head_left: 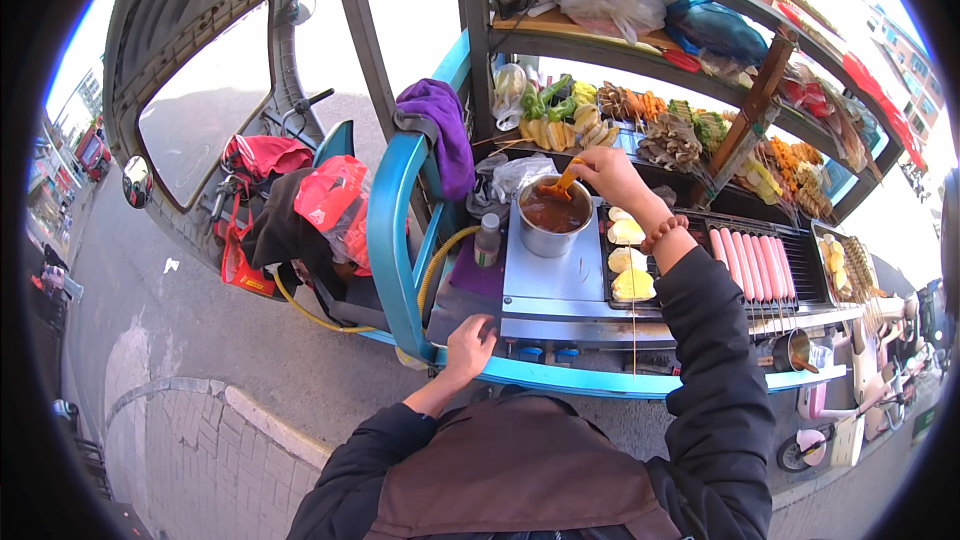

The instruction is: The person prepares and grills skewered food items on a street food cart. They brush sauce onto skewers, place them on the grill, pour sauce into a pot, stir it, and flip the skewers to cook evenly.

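My right hand (613,174) grips the handle of an orange utensil (556,189), perhaps a basting brush, whose lower end dips into reddish-brown sauce (551,216). The sauce fills much of a metal pot (553,244) standing on the cart's steel top (551,285). Below and left of the pot, my left hand (470,349) hovers by the cart's front edge, fingers loosely bent and thumb apart, with nothing seen in it. Pale and yellow skewered slices (634,285) lie on the grill right of the pot. Pink sausages on sticks (752,262) lie side by side beyond my right forearm.
A capped bottle (487,240) stands left of the pot on a purple cloth. A blue rail (577,376) runs along the cart's front. Behind, a shelf holds skewered vegetables and mushrooms (671,141). A small metal pot (791,351) sits at the right front. A purple towel (442,131) hangs on the frame.
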The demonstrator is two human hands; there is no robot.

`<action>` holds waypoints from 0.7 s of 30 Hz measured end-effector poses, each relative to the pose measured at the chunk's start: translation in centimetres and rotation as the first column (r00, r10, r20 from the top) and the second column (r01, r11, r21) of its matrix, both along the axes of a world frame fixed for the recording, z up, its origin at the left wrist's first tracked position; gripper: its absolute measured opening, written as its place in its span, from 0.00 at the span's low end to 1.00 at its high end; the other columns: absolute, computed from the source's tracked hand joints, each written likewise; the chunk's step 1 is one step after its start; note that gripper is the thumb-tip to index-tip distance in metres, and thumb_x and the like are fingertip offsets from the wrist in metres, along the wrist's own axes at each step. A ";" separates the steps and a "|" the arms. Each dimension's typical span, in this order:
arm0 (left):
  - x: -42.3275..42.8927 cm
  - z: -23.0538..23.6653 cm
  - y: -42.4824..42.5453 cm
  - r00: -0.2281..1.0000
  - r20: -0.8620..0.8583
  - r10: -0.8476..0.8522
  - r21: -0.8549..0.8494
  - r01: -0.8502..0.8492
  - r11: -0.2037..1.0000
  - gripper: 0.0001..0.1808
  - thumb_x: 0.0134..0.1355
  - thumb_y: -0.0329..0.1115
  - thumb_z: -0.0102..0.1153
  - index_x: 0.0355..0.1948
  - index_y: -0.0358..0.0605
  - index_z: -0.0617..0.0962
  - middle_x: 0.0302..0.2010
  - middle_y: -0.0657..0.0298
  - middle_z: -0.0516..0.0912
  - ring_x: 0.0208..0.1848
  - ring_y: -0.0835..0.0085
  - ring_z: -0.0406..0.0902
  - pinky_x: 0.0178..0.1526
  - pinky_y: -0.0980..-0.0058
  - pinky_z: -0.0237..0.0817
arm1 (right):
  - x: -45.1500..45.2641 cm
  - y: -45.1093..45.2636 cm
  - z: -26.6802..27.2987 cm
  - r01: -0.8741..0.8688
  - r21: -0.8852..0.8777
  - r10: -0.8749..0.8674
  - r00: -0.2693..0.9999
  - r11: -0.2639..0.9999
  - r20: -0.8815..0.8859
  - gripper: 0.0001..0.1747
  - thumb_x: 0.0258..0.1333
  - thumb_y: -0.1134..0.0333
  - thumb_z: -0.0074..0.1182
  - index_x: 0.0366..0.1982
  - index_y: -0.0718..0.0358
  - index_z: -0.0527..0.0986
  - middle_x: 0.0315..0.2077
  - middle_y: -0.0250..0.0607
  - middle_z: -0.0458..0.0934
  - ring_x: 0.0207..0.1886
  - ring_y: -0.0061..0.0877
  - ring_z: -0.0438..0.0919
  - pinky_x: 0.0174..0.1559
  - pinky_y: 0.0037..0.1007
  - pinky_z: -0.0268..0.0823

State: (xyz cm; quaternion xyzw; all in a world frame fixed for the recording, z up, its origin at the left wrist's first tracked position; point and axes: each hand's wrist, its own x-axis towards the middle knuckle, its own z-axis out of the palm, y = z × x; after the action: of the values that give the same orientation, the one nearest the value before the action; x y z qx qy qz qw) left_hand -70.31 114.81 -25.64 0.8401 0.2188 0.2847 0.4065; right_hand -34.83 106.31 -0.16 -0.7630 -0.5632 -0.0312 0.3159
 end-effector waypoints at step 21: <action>0.0 -0.3 0.1 1.000 -0.006 0.001 0.035 -0.001 0.999 0.15 0.60 0.28 0.69 0.48 0.41 0.83 0.41 0.56 0.87 0.35 0.60 0.86 0.39 0.65 0.77 | -1.4 -0.3 3.3 0.057 -0.081 -0.069 0.984 0.995 -0.163 0.14 0.64 0.63 0.62 0.32 0.68 0.85 0.24 0.50 0.84 0.28 0.40 0.84 0.35 0.38 0.75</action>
State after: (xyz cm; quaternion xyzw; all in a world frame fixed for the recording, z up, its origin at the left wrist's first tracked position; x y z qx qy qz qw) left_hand -70.33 114.87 -25.96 0.8477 0.2154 0.2862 0.3912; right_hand -36.23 106.04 3.11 -0.7918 -0.5114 0.0436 0.3312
